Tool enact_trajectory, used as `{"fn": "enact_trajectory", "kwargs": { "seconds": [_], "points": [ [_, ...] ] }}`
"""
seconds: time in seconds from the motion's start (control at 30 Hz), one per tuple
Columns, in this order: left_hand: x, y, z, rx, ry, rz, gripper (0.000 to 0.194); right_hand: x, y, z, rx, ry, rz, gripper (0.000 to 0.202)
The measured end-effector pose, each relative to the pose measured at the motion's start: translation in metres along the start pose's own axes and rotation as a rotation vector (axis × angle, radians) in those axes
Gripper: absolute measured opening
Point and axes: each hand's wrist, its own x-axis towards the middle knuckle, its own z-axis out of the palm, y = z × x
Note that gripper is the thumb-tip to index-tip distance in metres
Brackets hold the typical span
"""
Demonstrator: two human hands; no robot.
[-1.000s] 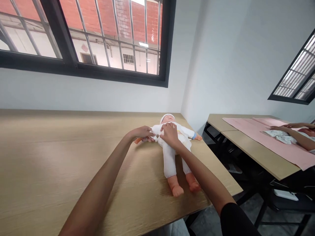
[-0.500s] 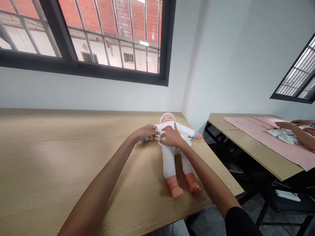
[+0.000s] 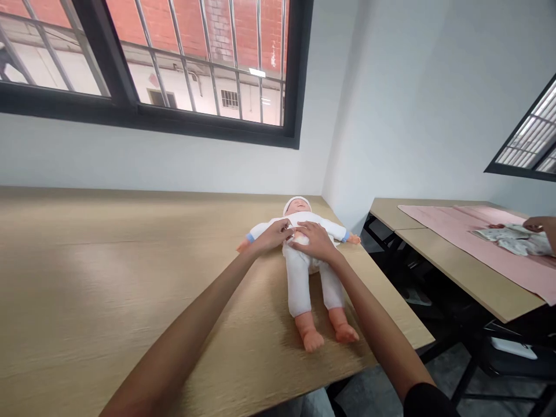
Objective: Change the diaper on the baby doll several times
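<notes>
**A:** What are the fingers doing from where you sit?

**B:** I see the left hand [image 3: 274, 236] on the baby doll [image 3: 304, 255], at the belly on the doll's near side. Its fingers are curled loosely, tips pressed into the white clothing; whether they pinch any cloth, I cannot tell. The right hand [image 3: 313, 240] lies across the waist, fingers spread a little and bent down onto the fabric. The two hands meet fingertip to fingertip over the middle of the body.

**A:** And the arms?

**B:** Both reach far forward, nearly straight, converging on the doll. The left forearm runs low above the wooden table [image 3: 108, 289]; the right one passes beside the doll's legs.

**A:** Where does the doll lie?

**B:** On its back near the table's right end, head toward the wall, arms out sideways, bare feet toward me. On the neighbouring desk I see a pink cloth [image 3: 473, 237], and another person's hand [image 3: 538, 224] touches a patterned garment [image 3: 512, 240] there.
</notes>
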Motion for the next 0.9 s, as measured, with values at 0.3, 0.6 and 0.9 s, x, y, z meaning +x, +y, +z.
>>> {"fn": "enact_trajectory", "kwargs": {
  "seconds": [0.3,0.6,0.9],
  "points": [
    [-0.011,0.018,0.016,-0.007,-0.003,0.009,0.024,-0.003,-0.002,0.001,-0.027,-0.003,0.045,0.053],
    [-0.013,0.027,0.021,0.043,0.019,-0.002,0.028,-0.003,0.001,0.007,0.066,0.006,0.072,0.059],
    [-0.01,0.024,0.017,0.081,0.008,0.05,0.026,-0.01,0.02,-0.011,0.669,0.257,0.152,0.05]
  ]
}}
